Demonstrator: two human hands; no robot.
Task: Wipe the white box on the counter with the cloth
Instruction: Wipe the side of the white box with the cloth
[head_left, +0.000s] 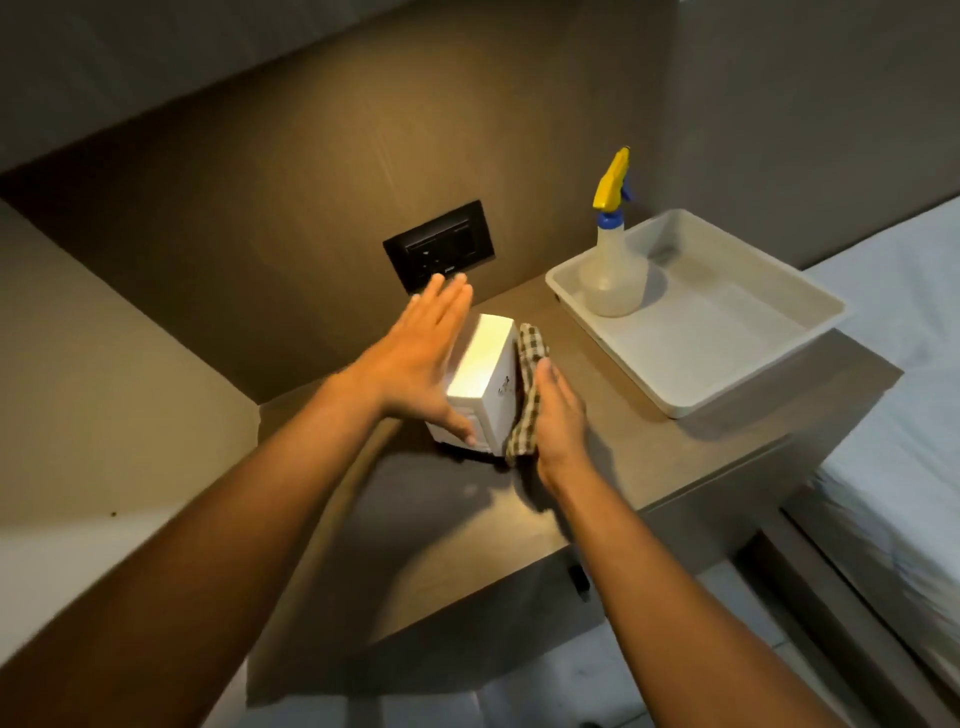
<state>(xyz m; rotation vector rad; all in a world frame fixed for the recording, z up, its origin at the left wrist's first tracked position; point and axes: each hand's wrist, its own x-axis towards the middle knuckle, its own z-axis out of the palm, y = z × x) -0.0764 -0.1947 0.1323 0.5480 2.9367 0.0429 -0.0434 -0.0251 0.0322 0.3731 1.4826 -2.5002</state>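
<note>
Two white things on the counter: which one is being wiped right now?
The white box, upright between both hands, with the checked cloth pressed to its right side. The white tray sits apart, holding only the spray bottle.

The white box (480, 382) has its left side covered by the left hand (415, 358) and its right side behind the checked cloth (527, 387), so can't see either face. The right hand (558, 421) is motion-blurred, and whatever's under those fingers (550, 382) is all cloth. Switch panel (439, 244) beyond the left fingertips is too dark to read, and the bed (893, 364) gets chopped by the right edge.
</note>
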